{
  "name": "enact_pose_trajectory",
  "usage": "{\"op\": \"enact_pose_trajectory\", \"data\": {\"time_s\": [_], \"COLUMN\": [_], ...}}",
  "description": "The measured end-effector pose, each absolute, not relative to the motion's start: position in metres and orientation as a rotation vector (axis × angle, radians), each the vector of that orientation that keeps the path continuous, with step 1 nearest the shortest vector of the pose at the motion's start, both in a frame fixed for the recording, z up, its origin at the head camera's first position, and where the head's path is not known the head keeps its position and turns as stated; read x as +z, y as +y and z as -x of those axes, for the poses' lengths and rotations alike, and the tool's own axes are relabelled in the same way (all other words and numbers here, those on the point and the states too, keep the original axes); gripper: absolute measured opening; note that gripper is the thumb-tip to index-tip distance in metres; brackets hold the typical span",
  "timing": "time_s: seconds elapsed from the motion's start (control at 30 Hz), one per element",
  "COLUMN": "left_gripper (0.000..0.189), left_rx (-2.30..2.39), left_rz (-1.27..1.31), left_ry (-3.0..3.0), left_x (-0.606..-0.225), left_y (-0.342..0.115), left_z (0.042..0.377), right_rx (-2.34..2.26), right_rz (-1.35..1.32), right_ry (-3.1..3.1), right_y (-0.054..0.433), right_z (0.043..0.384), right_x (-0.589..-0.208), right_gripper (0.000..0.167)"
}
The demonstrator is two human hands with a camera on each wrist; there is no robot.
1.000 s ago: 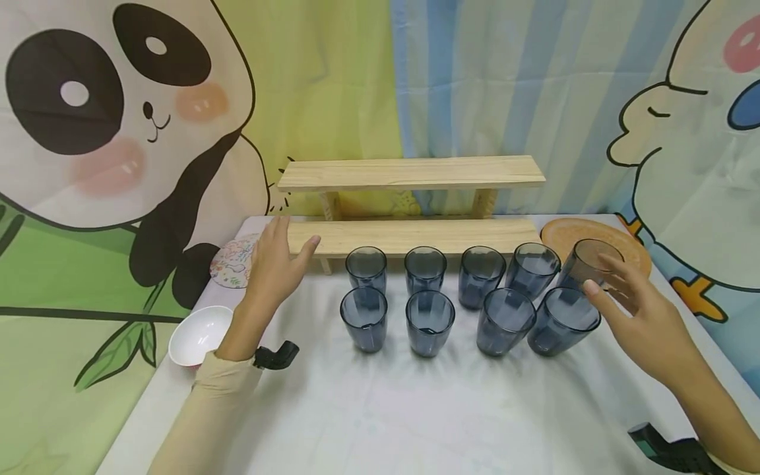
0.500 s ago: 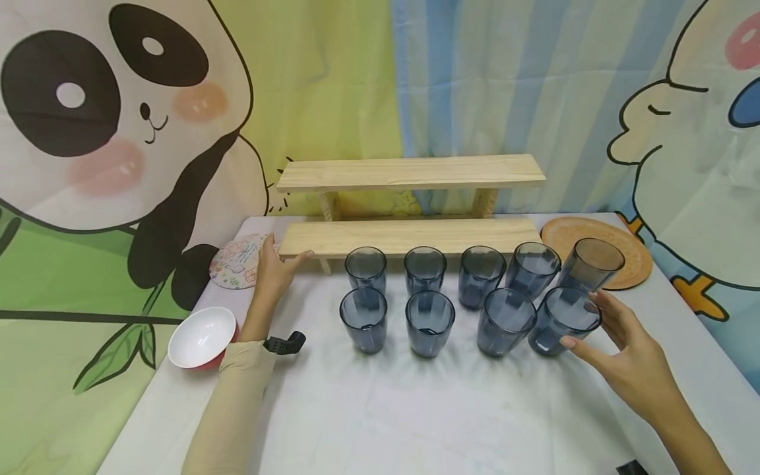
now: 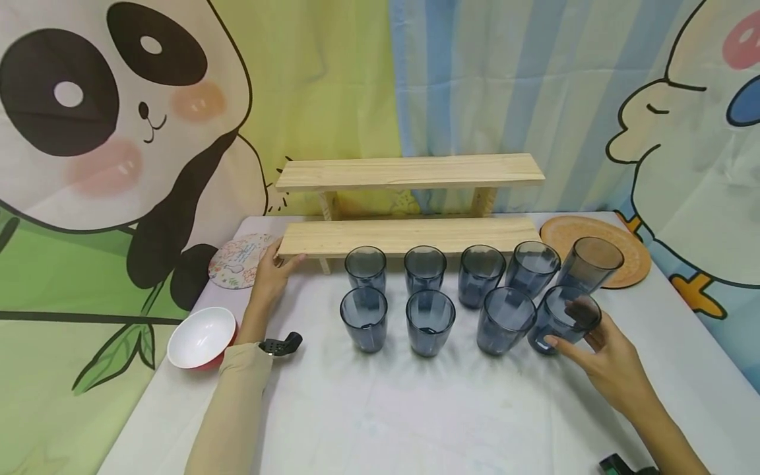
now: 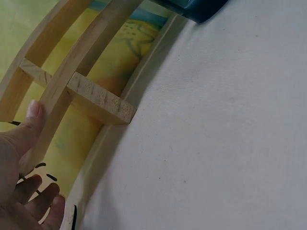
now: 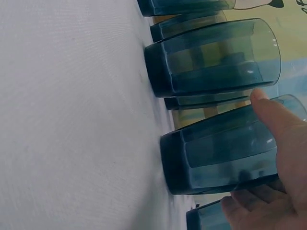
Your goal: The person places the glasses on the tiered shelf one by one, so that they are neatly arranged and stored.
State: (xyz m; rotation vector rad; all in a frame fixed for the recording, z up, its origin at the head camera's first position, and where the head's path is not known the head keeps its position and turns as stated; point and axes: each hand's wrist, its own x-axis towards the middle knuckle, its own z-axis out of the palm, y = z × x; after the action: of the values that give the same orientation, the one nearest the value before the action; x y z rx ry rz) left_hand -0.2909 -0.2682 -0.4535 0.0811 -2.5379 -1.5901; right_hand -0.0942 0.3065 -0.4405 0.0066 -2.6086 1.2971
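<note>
My left hand (image 3: 270, 280) holds the left end of the lower board of a two-tier wooden shelf (image 3: 410, 239). In the left wrist view its thumb (image 4: 29, 120) presses the board's front edge, with the other fingers curled at the end. At the right, my right hand (image 3: 614, 366) grips the front-right blue-grey glass tumbler (image 5: 216, 153), which stands upright on the table. The thumb lies on the near side and the fingers wrap the far side, partly hidden behind the glass. Several matching tumblers (image 3: 430, 323) stand in two rows before the shelf.
A white bowl with a red outside (image 3: 200, 338) stands at the table's left edge. Behind it lies a round floral mat (image 3: 234, 260). A round wooden board (image 3: 635, 254) lies at the back right, behind the rear-right tumbler (image 3: 590, 264). Printed curtains (image 3: 332, 79) hang behind the table.
My left hand has come down onto the shelf's lower left end and taken hold. My right hand has moved down and left from the rear-right tumbler and closed round the front-right one.
</note>
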Motion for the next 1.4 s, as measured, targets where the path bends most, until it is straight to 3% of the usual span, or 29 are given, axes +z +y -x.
{"op": "enact_pose_trajectory", "data": {"time_s": [0.27, 0.8, 1.13, 1.4], "left_gripper": [0.081, 0.079, 0.078, 0.078], "left_rx": [-1.685, -1.558, -1.499, -1.382], "left_rz": [-0.002, -0.044, -0.008, -0.076], "left_ry": [-2.462, -2.589, -2.627, -2.698], "left_x": [-0.454, -0.455, -0.452, -0.444], "left_y": [-0.269, -0.275, -0.278, -0.277], "left_z": [0.289, 0.289, 0.289, 0.285], "right_rx": [1.326, 1.344, 1.223, 1.194], "right_rz": [-0.038, 0.011, 0.088, -0.051], "right_ry": [-2.547, -2.566, -2.620, -2.508], "right_y": [0.309, 0.312, 0.317, 0.310], "right_z": [0.097, 0.092, 0.094, 0.125], "right_x": [-0.446, -0.438, -0.386, -0.323], "right_gripper": [0.072, 0.068, 0.071, 0.066]}}
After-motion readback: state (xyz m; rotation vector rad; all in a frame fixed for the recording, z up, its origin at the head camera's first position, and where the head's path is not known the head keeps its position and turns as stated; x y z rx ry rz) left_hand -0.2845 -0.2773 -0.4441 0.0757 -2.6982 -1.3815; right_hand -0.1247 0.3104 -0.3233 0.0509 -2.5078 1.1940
